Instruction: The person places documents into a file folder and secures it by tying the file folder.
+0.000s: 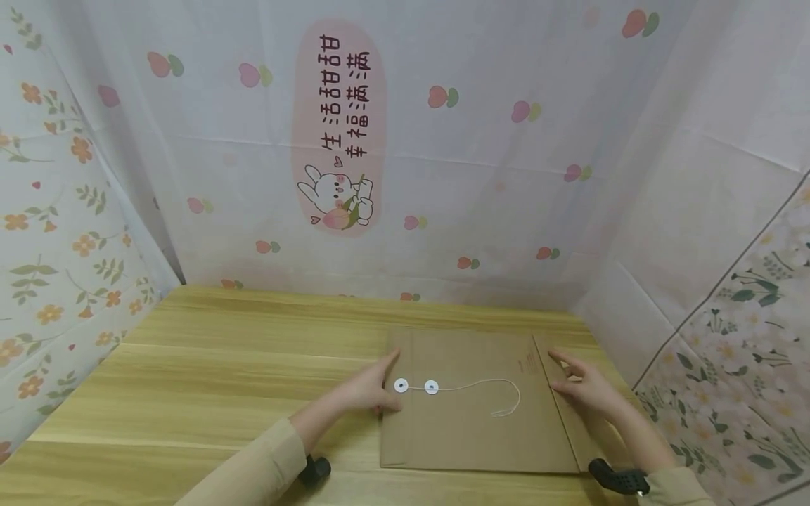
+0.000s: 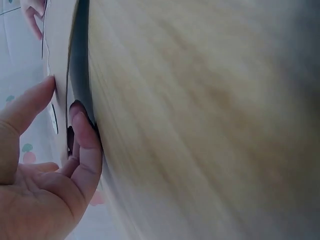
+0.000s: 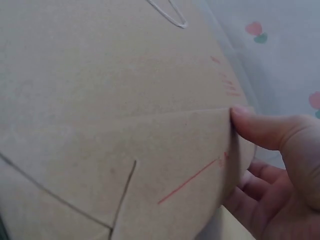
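A brown kraft paper document envelope [image 1: 468,439] lies on the wooden table, with two white button discs [image 1: 432,387] and a thin white string [image 1: 487,381] curling to the right. My left hand [image 1: 367,388] grips its left edge; in the left wrist view the thumb [image 2: 35,105] presses on top while fingers [image 2: 87,155] curl underneath. At the opposite edge, my right hand [image 1: 588,388] pinches the folded strip of the envelope. The right wrist view has that thumb [image 3: 265,129] on the upper face, with the other fingers partly hidden beneath.
Bare wooden tabletop [image 1: 190,393] stretches to the left of the envelope. A printed white curtain [image 1: 474,161] hangs behind the table, and floral cloths [image 1: 747,337] border both sides. Dark wrist devices [image 1: 620,479] sit on my wrists.
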A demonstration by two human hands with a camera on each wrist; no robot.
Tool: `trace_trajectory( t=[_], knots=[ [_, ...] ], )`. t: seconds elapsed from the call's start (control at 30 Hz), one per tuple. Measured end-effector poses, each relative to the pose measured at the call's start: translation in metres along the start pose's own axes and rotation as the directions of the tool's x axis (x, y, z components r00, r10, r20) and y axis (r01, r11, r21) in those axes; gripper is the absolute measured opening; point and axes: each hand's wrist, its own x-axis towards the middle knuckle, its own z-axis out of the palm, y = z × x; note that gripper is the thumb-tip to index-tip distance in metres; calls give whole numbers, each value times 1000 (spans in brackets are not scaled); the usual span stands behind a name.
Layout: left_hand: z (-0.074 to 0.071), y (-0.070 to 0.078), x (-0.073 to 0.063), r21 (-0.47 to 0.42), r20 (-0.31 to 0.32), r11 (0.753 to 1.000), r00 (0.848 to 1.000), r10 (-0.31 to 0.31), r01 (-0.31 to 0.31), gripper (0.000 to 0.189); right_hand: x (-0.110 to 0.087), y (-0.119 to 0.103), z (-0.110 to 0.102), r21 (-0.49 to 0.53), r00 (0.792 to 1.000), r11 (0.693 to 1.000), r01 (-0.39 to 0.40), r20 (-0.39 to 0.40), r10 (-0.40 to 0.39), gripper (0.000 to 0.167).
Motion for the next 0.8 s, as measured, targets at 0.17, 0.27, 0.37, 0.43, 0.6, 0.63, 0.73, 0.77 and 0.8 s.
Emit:
trace_trajectory(
  t=[0.17, 0.27, 0.37, 0.43, 0.6, 0.63, 0.73, 0.77, 0.8],
  knots=[
    [2, 2, 2, 35, 24, 999, 999, -27, 26, 102, -5, 3, -1, -33, 996, 999, 20, 90, -17, 75],
    [3, 4, 4, 73, 39, 997, 999, -22, 19, 102, -7, 4, -1, -26, 991, 1000, -3, 131, 7, 77],
    [3, 5, 5, 135, 54, 991, 998, -12, 4, 102, -8, 6, -1, -43, 988, 998, -36, 150, 42, 78],
    [3, 6, 6, 168, 57, 986, 998, -9, 0, 101, -7, 6, -1, -60, 988, 998, -30, 152, 39, 77],
    [4, 9, 8, 231, 47, 973, 998, -36, 24, 100, -6, 5, 1, -108, 989, 994, -12, 143, 27, 76],
    [5, 9, 9, 249, 42, 968, 998, -39, 27, 100, -6, 5, 2, -128, 990, 992, -7, 141, 25, 76],
    [6, 10, 10, 303, 30, 952, 998, -47, 36, 98, -6, 4, 3, -162, 991, 987, -9, 127, 30, 76],
    [6, 10, 11, 324, 26, 945, 999, -47, 36, 97, -6, 3, 4, -170, 992, 985, -4, 127, 26, 75],
    [6, 11, 11, 341, 24, 939, 999, -49, 38, 96, -6, 4, 4, -184, 992, 983, 2, 123, 21, 75]
  ],
)
